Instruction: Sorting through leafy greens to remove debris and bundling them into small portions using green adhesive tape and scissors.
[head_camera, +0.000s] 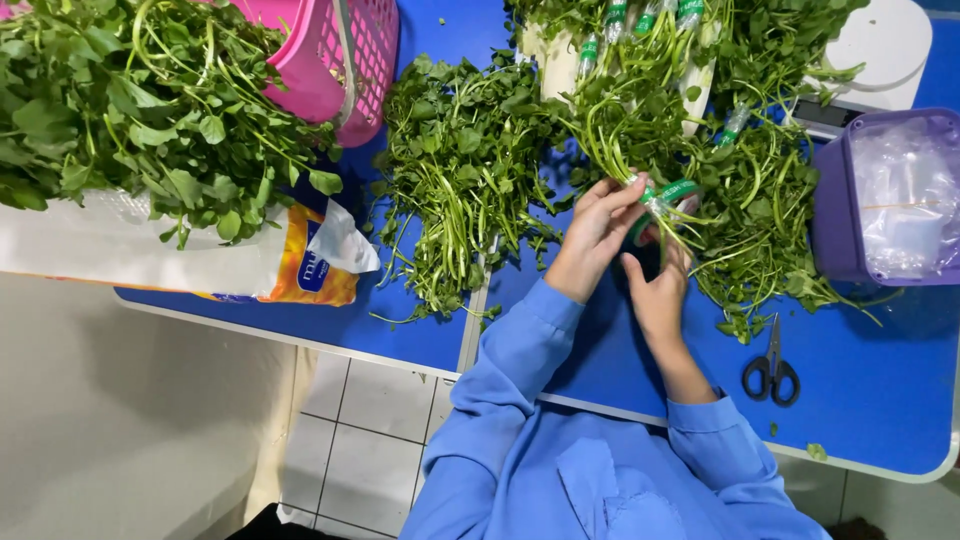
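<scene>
A: While the stems lie bunched in my grip, where does each item stand?

B: Item one, left hand (598, 225): fingers curled and pinching the stem end of a bunch (640, 120), just above the table (880, 400) edge nearest me. Item two, right hand (658, 290): thumb and fingers closed on a green tape roll (678, 195), pressed against the same stems. The bunch runs up and away from my hands, leaves fanning toward the far side.

A: How do I judge the wrap is best handled?

B: I reckon the stems want squeezing tight and level at the cut ends, tape kept taut and low on the stalks, clear of the leaves, so nothing slips loose.

A: Surroundings?

B: Loose greens (455, 170), middle of the table, just left of my left hand. Tied bundles (620, 30), far side, with green bands. More greens (770, 230) under and right of my right hand. Scissors (771, 372), near right, closed, apart from both hands. Purple bin (830, 220), right edge, clear bags inside. Pink basket (340, 60), far left. Large heap (130, 100) on a white sack (120, 250), left.

A: Obstructions?

B: Stray stalks crowd my right wrist and could catch in the tape.
</scene>
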